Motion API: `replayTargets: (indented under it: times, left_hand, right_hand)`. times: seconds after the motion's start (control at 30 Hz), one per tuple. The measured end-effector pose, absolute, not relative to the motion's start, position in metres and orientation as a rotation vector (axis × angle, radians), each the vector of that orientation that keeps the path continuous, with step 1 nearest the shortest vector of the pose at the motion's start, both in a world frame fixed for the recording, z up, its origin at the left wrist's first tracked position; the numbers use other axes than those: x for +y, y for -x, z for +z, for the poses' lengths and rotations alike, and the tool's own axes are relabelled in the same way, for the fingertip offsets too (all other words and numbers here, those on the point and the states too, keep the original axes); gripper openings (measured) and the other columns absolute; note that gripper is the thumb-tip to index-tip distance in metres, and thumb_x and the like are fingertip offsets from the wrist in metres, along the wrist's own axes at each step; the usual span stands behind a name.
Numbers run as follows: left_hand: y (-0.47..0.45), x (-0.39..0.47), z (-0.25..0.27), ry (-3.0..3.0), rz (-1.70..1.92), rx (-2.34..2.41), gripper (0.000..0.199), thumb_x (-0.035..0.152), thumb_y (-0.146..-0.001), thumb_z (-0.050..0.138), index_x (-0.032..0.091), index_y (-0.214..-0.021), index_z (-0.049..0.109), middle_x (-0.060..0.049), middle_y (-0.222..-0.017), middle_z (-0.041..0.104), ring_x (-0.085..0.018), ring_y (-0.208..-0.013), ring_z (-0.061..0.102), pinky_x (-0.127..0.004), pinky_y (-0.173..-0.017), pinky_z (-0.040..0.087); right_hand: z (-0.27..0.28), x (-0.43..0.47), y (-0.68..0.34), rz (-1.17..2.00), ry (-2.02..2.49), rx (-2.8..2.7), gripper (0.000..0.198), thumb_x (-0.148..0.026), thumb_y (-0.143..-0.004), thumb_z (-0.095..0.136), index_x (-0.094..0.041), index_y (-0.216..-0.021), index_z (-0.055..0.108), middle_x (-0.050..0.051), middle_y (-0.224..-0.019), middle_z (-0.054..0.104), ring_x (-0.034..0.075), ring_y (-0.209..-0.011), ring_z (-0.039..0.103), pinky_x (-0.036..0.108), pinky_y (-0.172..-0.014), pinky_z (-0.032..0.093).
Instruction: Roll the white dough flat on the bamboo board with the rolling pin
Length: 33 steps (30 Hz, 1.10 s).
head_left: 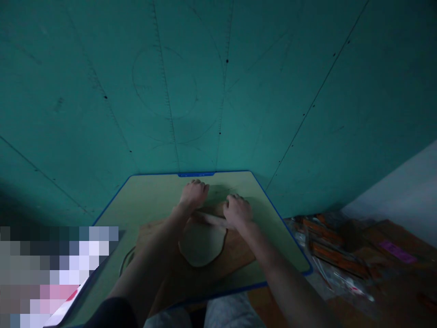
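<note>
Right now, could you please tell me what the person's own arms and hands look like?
The left hand and right hand are ungloved, with no ring or watch discernible in the dim light. The left forearm is bare up to a dark sleeve, whose edge lies near the elbow. The right forearm is bare down to the picture's lower edge, with no sleeve in view.

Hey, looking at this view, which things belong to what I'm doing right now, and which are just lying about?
Part of the job:
- pale, rod-shaped rolling pin
- flat, roundish, cream dough sheet
- brown wooden board
- pale, blue-edged table

Apparently just lying about:
- long orange-and-dark packs
- crumpled clear plastic wrapping
- pink rectangular label
</note>
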State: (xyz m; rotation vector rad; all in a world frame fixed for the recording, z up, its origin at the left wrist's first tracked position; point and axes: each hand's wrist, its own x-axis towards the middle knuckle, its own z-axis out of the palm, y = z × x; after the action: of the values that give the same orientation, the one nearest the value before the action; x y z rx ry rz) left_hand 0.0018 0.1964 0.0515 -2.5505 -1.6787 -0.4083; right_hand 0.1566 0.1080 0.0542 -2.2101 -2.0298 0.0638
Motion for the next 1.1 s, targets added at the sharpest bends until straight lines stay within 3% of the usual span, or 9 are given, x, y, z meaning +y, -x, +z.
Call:
replayTargets:
  times: [0.1,0.17,0.3,0.43,0.57,0.7,0.83,0.93,1.1]
  left_hand:
    - [0.003,0.188,0.054,2.514,-0.418,-1.680,0.045,0.029,-0.100,0.031,0.012,-0.096,0.073,-0.017,-0.102,0.072,-0.027,-0.101,0.066,-0.039,-0.089,0.049]
    - [0.011,0.175,0.053,2.472,-0.420,-1.715,0.047,0.031,-0.101,0.030,0.011,-0.099,0.072,-0.019,-0.104,0.071,-0.028,-0.103,0.065,-0.041,-0.089,0.049]
    - [0.033,0.137,0.048,2.403,-0.394,-1.794,0.047,0.036,-0.102,0.028,0.013,-0.108,0.068,-0.019,-0.108,0.071,-0.031,-0.103,0.066,-0.044,-0.085,0.051]
    - [0.047,0.094,0.043,2.394,-0.400,-1.742,0.040,0.038,-0.100,0.035,0.018,-0.118,0.065,-0.019,-0.123,0.069,-0.033,-0.122,0.059,-0.052,-0.098,0.046]
    - [0.051,0.054,0.037,2.372,-0.369,-1.618,0.041,0.036,-0.099,0.035,0.017,-0.119,0.066,-0.021,-0.131,0.066,-0.041,-0.131,0.054,-0.062,-0.103,0.041]
    - [0.049,0.022,0.028,2.301,-0.348,-1.546,0.042,0.038,-0.098,0.040,0.014,-0.121,0.066,-0.021,-0.133,0.065,-0.042,-0.130,0.055,-0.058,-0.104,0.045]
    - [0.041,-0.006,0.022,2.236,-0.452,-1.570,0.053,0.041,-0.095,0.045,0.002,-0.127,0.061,-0.029,-0.134,0.061,-0.043,-0.130,0.055,-0.054,-0.104,0.048]
    - [0.034,-0.032,0.015,2.288,-0.477,-1.481,0.053,0.035,-0.089,0.049,0.005,-0.132,0.058,-0.025,-0.136,0.061,-0.039,-0.130,0.057,-0.051,-0.106,0.048]
    - [0.021,-0.075,-0.005,2.359,-0.623,-1.363,0.075,0.030,-0.081,0.052,0.004,-0.150,0.037,-0.024,-0.150,0.049,-0.037,-0.138,0.049,-0.050,-0.109,0.047]
  right_hand:
    - [0.052,0.099,-0.156,0.061,2.135,-2.115,0.031,-0.027,-0.101,0.039,-0.017,-0.111,0.067,0.015,-0.116,0.068,0.026,-0.107,0.065,0.037,-0.087,0.048]
    - [0.050,0.087,-0.153,0.058,2.011,-2.276,0.032,-0.029,-0.101,0.042,-0.018,-0.114,0.069,0.016,-0.129,0.064,0.029,-0.119,0.059,0.040,-0.094,0.047]
    - [0.045,0.065,-0.148,0.040,1.875,-2.380,0.043,-0.033,-0.103,0.038,-0.017,-0.138,0.057,0.018,-0.149,0.050,0.033,-0.135,0.047,0.049,-0.107,0.039]
    - [0.042,0.057,-0.146,0.047,1.930,-2.225,0.059,-0.043,-0.103,0.035,-0.010,-0.152,0.040,0.022,-0.156,0.040,0.034,-0.144,0.037,0.054,-0.117,0.025]
    - [0.040,0.060,-0.146,0.083,1.899,-2.248,0.057,-0.038,-0.103,0.032,-0.010,-0.152,0.041,0.019,-0.156,0.041,0.032,-0.146,0.034,0.054,-0.121,0.017]
    - [0.040,0.072,-0.144,0.152,1.922,-2.274,0.056,-0.038,-0.103,0.033,-0.010,-0.150,0.045,0.020,-0.155,0.043,0.033,-0.147,0.033,0.055,-0.120,0.018]
    - [0.043,0.077,-0.145,0.150,1.869,-2.319,0.053,-0.033,-0.102,0.036,-0.012,-0.149,0.046,0.017,-0.154,0.045,0.031,-0.146,0.034,0.051,-0.121,0.019]
    - [0.043,0.069,-0.153,0.168,1.829,-2.363,0.053,-0.029,-0.100,0.038,-0.014,-0.150,0.045,0.014,-0.157,0.042,0.029,-0.147,0.033,0.047,-0.121,0.021]
    - [0.031,0.042,-0.178,0.236,1.742,-2.416,0.054,-0.026,-0.102,0.031,-0.009,-0.152,0.041,0.016,-0.160,0.034,0.027,-0.151,0.025,0.048,-0.122,0.020]
